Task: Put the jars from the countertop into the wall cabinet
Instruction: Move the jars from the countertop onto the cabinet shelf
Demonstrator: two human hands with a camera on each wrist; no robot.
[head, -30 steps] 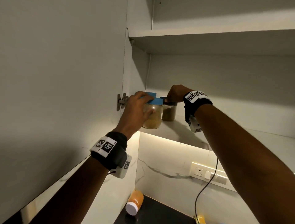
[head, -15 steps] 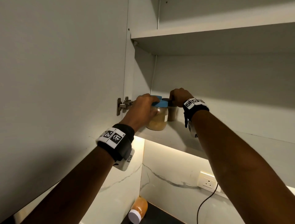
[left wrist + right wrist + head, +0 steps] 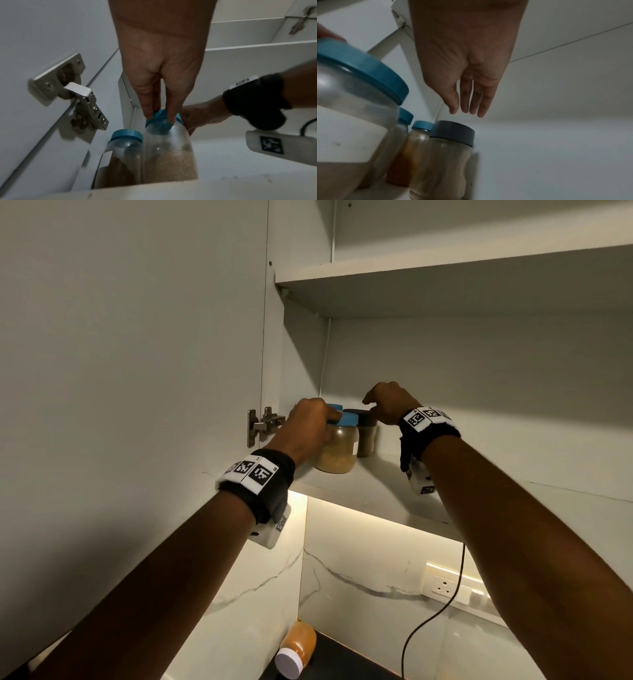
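My left hand (image 3: pixel 313 424) grips a clear jar of pale grain (image 3: pixel 337 451) by its blue lid, standing near the front left of the wall cabinet's lower shelf (image 3: pixel 370 498). In the left wrist view my fingertips (image 3: pixel 149 116) curl over that blue lid (image 3: pixel 163 119). A second blue-lidded jar (image 3: pixel 126 136) stands against its left side. My right hand (image 3: pixel 465 112) hovers open, fingers straight, just above a dark-lidded jar (image 3: pixel 452 135) without touching it. Two more blue-lidded jars (image 3: pixel 421 126) stand behind it. An orange jar with a white lid (image 3: pixel 296 648) lies on the dark countertop below.
The open cabinet door (image 3: pixel 130 371) hangs at the left on a metal hinge (image 3: pixel 263 424), close to my left hand. An upper shelf (image 3: pixel 445 272) spans above. The lower shelf runs bare to the right. A black cable (image 3: pixel 431 618) hangs by a wall socket (image 3: pixel 445 583).
My right hand has let go of the dark-lidded jar and lifted off its lid with fingers straightened. My left hand has moved the grain jar deeper onto the shelf.
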